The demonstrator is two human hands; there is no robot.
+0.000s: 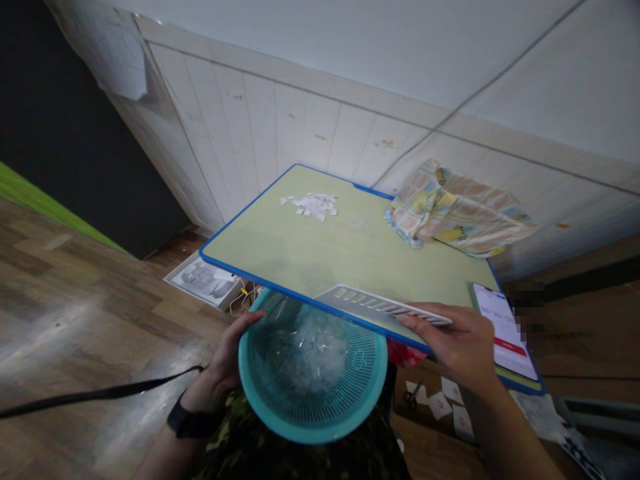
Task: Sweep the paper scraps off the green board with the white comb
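Observation:
My left hand (pixel 227 357) grips the left rim of a teal mesh basket (pixel 313 373), held just under the near edge of a low table (pixel 320 247) with a pale green top and blue border. White paper scraps lie inside the basket. At that near edge, my right hand (pixel 453 343) holds a flat grey slotted piece (pixel 380 307), fingers wrapped round its right end. A small heap of white paper bits (pixel 313 205) lies near the far side of the tabletop.
A patterned cloth (pixel 453 213) is bunched on the table's far right corner against the white panelled wall. A phone (pixel 505 330) with a lit screen rests at the near right edge. Paper cards and scissors (pixel 440 403) lie on the wooden floor below.

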